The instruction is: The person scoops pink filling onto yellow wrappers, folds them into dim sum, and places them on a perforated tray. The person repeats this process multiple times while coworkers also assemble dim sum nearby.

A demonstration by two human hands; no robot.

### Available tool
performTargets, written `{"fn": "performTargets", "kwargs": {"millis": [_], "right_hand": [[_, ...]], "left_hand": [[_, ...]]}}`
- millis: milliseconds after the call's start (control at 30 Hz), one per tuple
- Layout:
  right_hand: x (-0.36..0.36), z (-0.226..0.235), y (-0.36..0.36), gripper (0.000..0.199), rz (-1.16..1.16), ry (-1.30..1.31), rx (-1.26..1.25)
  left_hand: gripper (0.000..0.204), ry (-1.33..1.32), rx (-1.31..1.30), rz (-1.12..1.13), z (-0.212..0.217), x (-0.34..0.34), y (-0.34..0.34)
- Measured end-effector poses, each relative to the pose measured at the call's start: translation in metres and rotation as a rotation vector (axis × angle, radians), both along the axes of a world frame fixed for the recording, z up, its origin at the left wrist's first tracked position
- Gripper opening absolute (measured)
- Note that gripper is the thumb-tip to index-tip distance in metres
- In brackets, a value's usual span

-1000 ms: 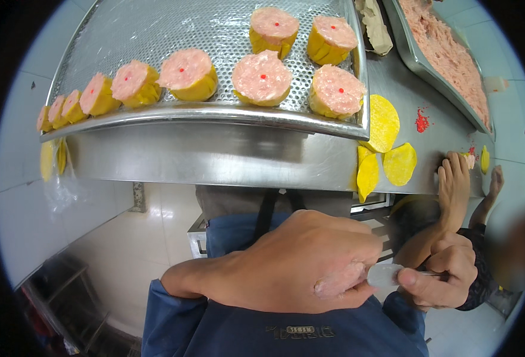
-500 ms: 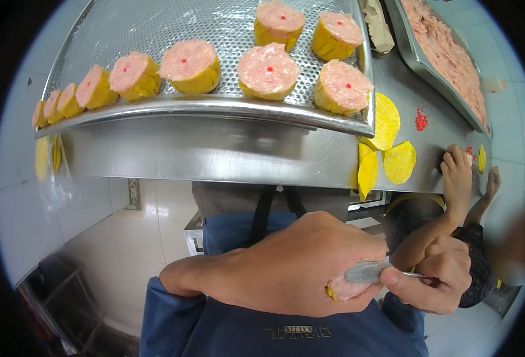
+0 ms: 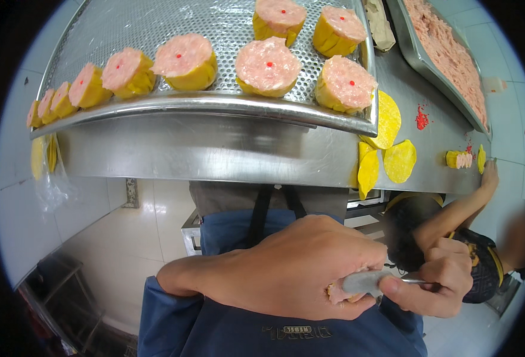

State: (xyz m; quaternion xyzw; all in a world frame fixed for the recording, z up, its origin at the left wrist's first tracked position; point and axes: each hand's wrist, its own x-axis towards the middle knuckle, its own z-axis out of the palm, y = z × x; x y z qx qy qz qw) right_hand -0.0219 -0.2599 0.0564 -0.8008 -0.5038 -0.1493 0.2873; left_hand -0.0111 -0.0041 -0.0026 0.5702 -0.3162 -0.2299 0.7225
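Note:
My left hand (image 3: 298, 268) is curled around a dumpling (image 3: 336, 293); a bit of its pink meat filling and yellow wrapper shows at the opening between thumb and forefinger. In my right hand (image 3: 432, 282) is a metal spatula (image 3: 362, 281), pinched between thumb and fingers. Its flat, smeared blade lies against the filling at the top of the left fist. Both hands are held in front of my blue apron, below the table edge. Most of the dumpling is hidden by the left hand.
A perforated metal tray (image 3: 203, 106) carries several yellow-wrapped dumplings (image 3: 268, 65) with red dots. Yellow wrappers (image 3: 399, 162), red crumbs (image 3: 422, 118) and small dumplings (image 3: 458, 159) lie on the steel table (image 3: 155, 149). A pan of pink filling (image 3: 447, 53) stands far right, near a co-worker's arm (image 3: 462, 211).
The spatula blade has shifted slightly down and left over the filling. The co-worker's nearer hand has left the table, uncovering the small dumplings there.

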Motion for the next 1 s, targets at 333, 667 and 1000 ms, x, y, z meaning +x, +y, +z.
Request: {"fn": "performTargets", "kwargs": {"millis": [333, 667, 1000], "right_hand": [[-0.006, 0.008, -0.009, 0.042, -0.129, 0.043, -0.052], [-0.003, 0.002, -0.006, 0.042, -0.068, 0.075, -0.063], [-0.001, 0.000, -0.007, 0.035, 0.028, 0.104, 0.026]], "left_hand": [[0.028, 0.249, 0.097, -0.066, 0.012, -0.001, 0.015], [0.033, -0.013, 0.006, 0.066, 0.000, -0.002, 0.001], [0.025, 0.136, 0.045, -0.076, 0.003, 0.000, 0.003]]}}
